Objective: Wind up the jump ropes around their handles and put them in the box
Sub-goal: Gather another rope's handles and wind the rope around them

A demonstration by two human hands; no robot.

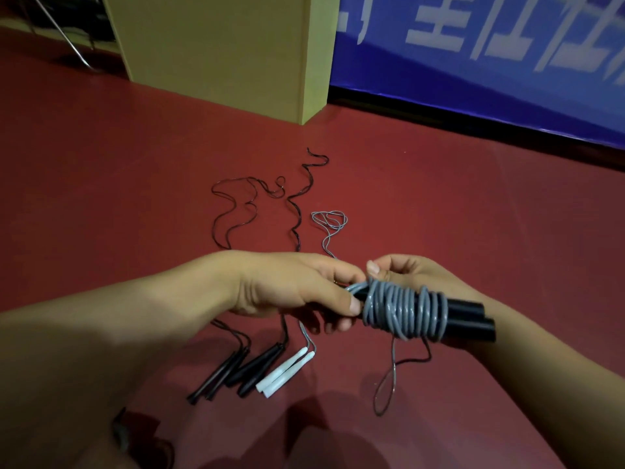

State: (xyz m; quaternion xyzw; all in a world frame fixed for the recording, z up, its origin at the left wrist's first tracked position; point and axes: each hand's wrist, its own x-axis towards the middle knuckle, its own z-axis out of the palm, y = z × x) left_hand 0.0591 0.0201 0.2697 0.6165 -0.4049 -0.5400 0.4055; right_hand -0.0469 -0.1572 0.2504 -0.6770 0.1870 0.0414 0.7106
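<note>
A grey jump rope (406, 311) is coiled many times around its two black handles (470, 316), held side by side above the red floor. My left hand (297, 289) grips the handles' left end. My right hand (406, 270) is behind the coil, its thumb and fingers curled onto the rope; which part it holds is hidden. A loose loop of the rope (389, 380) hangs below. On the floor lie two pairs of black handles (236, 370) with black ropes (236, 211) and a white pair (284, 370) with a thin grey rope (329, 221). A tall cardboard box (230, 45) stands behind.
A blue banner (490, 62) with white characters runs along the back right. Metal legs (64, 38) stand at the far left. The ropes on the floor trail away from me toward the box. Red floor (473, 204) spreads to the right.
</note>
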